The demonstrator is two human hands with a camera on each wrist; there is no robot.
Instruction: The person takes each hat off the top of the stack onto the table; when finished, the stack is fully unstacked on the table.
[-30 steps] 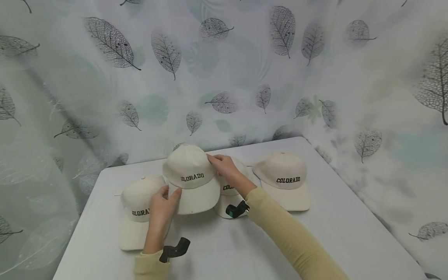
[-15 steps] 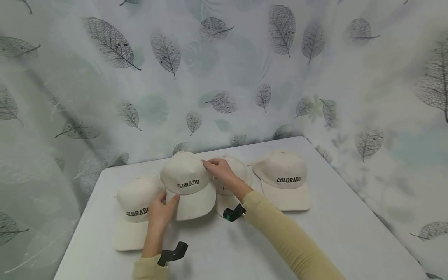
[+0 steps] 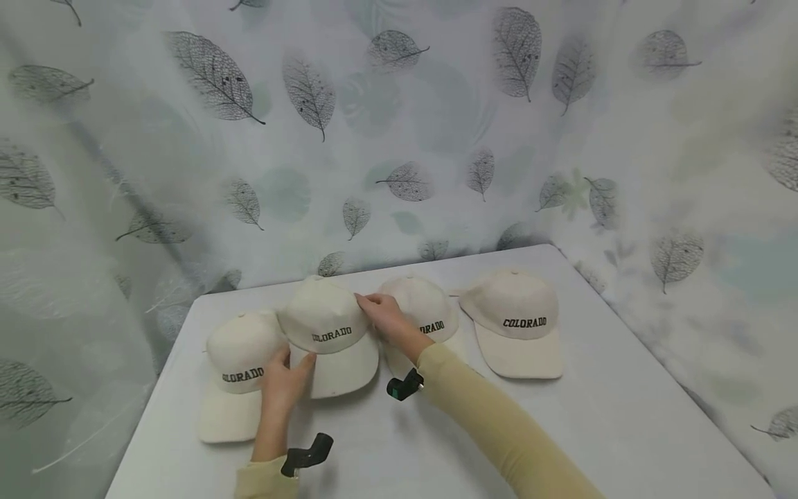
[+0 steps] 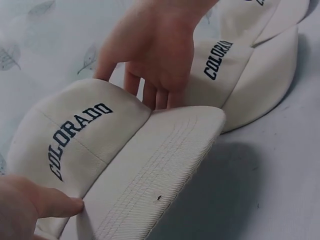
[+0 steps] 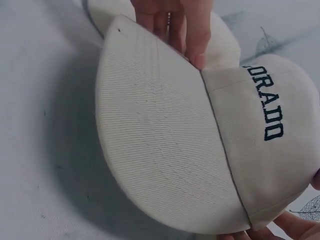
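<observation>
Both hands hold a cream baseball cap (image 3: pixel 324 312) with dark COLORADO lettering, its brim turned toward me. At the joint of crown and brim, my left hand (image 3: pixel 283 382) grips the cap's left side, thumb in front. My right hand (image 3: pixel 385 317) holds the crown's right side, thumb at the upper edge; in the left wrist view its fingers (image 4: pixel 132 80) reach behind the cap. A shadow under the brim (image 5: pixel 155 130) shows its front edge raised off the table. Whether the back of the crown touches the table is hidden.
Similar COLORADO caps flank the held one: one cap (image 3: pixel 240 346) at the left, another cap (image 3: pixel 419 305) just right and partly behind my right arm, and a third cap (image 3: pixel 517 305) farther right. The white table (image 3: pixel 623 430) ends at a leaf-patterned curtain (image 3: pixel 411 125).
The held cap has come down toward the table and slightly left, both hands moving with it. More of the cap to its right now shows. The head view has shifted slightly.
</observation>
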